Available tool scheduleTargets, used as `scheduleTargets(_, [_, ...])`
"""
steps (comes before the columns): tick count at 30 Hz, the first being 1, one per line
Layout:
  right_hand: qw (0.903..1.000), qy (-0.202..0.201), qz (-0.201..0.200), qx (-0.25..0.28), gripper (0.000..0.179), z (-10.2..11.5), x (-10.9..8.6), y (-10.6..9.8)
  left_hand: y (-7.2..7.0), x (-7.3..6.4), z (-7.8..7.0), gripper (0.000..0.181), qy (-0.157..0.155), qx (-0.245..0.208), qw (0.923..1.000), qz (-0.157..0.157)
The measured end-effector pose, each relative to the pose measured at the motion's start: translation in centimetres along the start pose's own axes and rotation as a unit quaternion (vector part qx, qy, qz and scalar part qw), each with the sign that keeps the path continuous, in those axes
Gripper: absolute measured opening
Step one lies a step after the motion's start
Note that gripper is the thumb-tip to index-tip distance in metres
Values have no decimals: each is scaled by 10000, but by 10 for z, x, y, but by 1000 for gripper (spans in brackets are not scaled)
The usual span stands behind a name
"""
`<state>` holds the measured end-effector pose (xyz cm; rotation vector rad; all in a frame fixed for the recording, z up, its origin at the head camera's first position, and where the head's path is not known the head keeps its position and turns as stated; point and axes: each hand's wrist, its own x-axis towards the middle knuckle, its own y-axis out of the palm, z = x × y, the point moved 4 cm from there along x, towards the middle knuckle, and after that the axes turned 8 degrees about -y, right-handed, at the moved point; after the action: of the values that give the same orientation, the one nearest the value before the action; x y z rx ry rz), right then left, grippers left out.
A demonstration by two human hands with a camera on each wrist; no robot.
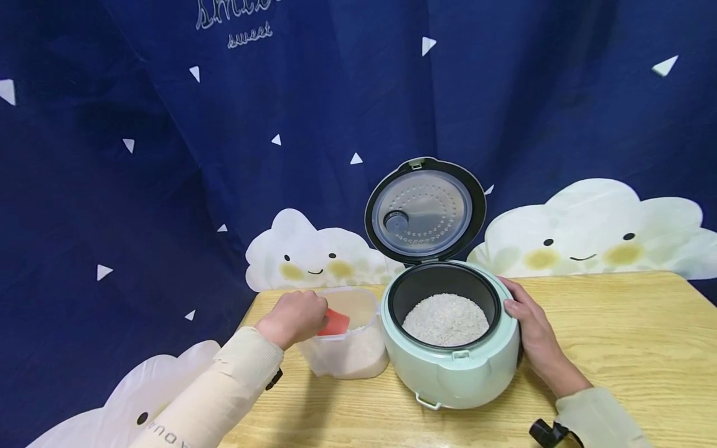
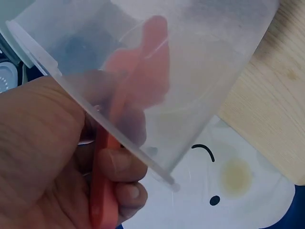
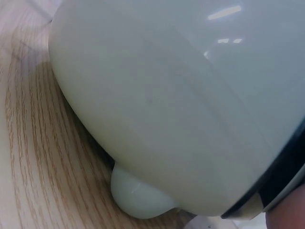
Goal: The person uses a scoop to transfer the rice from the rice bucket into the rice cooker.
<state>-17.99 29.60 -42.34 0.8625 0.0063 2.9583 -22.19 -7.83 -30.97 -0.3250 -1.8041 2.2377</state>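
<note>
My left hand [image 1: 297, 316] grips the handle of a red scoop [image 2: 157, 71], fingers curled around it at the rim of a translucent plastic bin [image 1: 358, 358]. The scoop's head is inside the bin, seen through its wall in the left wrist view. White rice lies in the bin. Beside it stands a pale green rice cooker [image 1: 454, 379] with its lid [image 1: 422, 211] raised. Heaped rice [image 1: 446, 319] sits in the cooker's dark inner pot [image 1: 398, 292]. My right hand [image 1: 534, 330] rests against the cooker's right side, fingertips near the upper edge.
Both containers stand side by side on a wooden table [image 1: 616, 348]. A dark blue curtain [image 1: 313, 93] with white triangles and cloud faces hangs right behind the table. The cooker's raised lid stands up toward it. A small latch loop juts from the cooker's front.
</note>
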Motion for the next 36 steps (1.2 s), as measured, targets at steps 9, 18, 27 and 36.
scheduleTargets(9, [10000, 4, 19, 60, 48, -2, -1, -1, 3, 7, -5, 29, -29, 295, 9990, 330])
scheduleTargets(18, [10000, -18, 6, 3, 48, -1, 0, 0, 4, 10, -12, 21, 280, 1088, 9937, -48])
scheduleTargets(27, [10000, -79, 16, -44, 48, -3, -1, -1, 11, 14, -19, 32, 157, 1409, 9897, 199])
scheduleTargets(36, [10000, -95, -9, -8, 48, -4, -2, -2, 24, 25, -25, 26, -1, 1511, 9869, 561])
